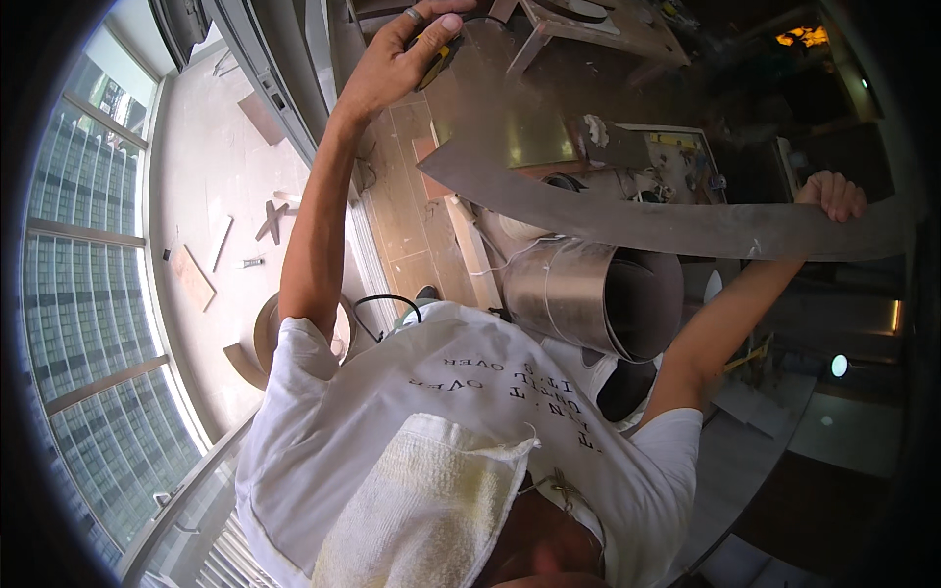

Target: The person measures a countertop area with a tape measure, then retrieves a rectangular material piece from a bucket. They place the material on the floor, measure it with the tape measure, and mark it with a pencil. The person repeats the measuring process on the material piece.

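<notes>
My left hand [407,64] is raised at the top, close to the door frame, with a ring on one finger. Its fingers curl round a yellow-and-black tool [440,67], mostly hidden behind the hand, so its kind does not show. Out to the right, my right hand [833,196] has its fingers folded over the upper edge of a long grey strip of sheet material [627,223]. The strip stretches leftward in front of me, curving in this view, and ends in a pointed corner. Below it lies a rolled metallic sheet [573,294], tied round with a thin cord.
A wooden bench [598,34] stands at the far side. Past the strip, tools and a yellow level [674,140] lie on a cluttered surface. To my left, a sliding door frame [270,83] borders a balcony with board offcuts [193,278]. A black cable [392,297] loops near my waist.
</notes>
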`<control>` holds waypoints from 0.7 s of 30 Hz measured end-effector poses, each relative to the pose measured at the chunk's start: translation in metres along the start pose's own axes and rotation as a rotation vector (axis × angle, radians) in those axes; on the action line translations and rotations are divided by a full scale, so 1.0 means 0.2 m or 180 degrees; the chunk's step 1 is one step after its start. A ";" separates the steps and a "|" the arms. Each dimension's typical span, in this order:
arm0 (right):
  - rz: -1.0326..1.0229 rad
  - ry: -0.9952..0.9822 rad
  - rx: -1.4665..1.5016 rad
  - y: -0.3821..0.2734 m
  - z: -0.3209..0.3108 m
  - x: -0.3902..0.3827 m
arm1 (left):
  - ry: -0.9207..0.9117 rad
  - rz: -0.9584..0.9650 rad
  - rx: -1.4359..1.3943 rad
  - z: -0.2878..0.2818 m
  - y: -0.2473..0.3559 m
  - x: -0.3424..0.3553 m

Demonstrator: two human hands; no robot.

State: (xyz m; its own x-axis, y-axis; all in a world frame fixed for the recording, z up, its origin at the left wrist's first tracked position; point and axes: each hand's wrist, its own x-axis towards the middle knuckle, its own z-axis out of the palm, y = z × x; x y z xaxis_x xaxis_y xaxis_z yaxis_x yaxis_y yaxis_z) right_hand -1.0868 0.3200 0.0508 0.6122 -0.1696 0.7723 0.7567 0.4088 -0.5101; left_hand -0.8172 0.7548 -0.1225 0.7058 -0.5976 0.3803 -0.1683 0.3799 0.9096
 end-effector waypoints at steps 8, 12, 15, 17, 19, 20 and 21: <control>0.0034 -0.0042 -0.0205 0.12 0.02 -0.05 | 0.0145 -0.0063 0.1584 -0.02 -0.06 -0.29; -0.0501 0.1858 -0.1579 0.47 -0.01 -0.09 | 0.0021 -0.0429 0.1432 0.10 -0.08 -0.31; -0.0169 0.2045 -0.1831 0.67 -0.03 -0.12 | -0.0057 -0.0403 0.1532 0.19 -0.08 -0.31; 0.0007 0.2018 -0.1590 0.77 -0.07 -0.16 | -0.0117 -0.0622 0.1514 0.25 -0.07 -0.29; 0.0080 0.2364 -0.1670 0.83 -0.11 -0.21 | -0.0265 -0.0733 0.1449 0.32 -0.09 -0.28; 0.0175 0.2492 -0.1689 0.86 -0.14 -0.22 | -0.0307 -0.0733 0.1428 0.35 -0.11 -0.26; 0.0202 0.2488 -0.1750 0.88 -0.15 -0.25 | -0.0285 -0.0750 0.1422 0.38 -0.11 -0.26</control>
State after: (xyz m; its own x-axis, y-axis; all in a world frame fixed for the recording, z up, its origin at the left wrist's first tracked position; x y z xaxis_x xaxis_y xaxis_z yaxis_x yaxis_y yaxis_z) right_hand -0.9781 0.3735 -0.0895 0.4851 -0.7936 0.3674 0.5968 -0.0067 -0.8024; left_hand -0.9016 0.7237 -0.1499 0.7016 -0.6964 0.1513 -0.3032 -0.0996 0.9477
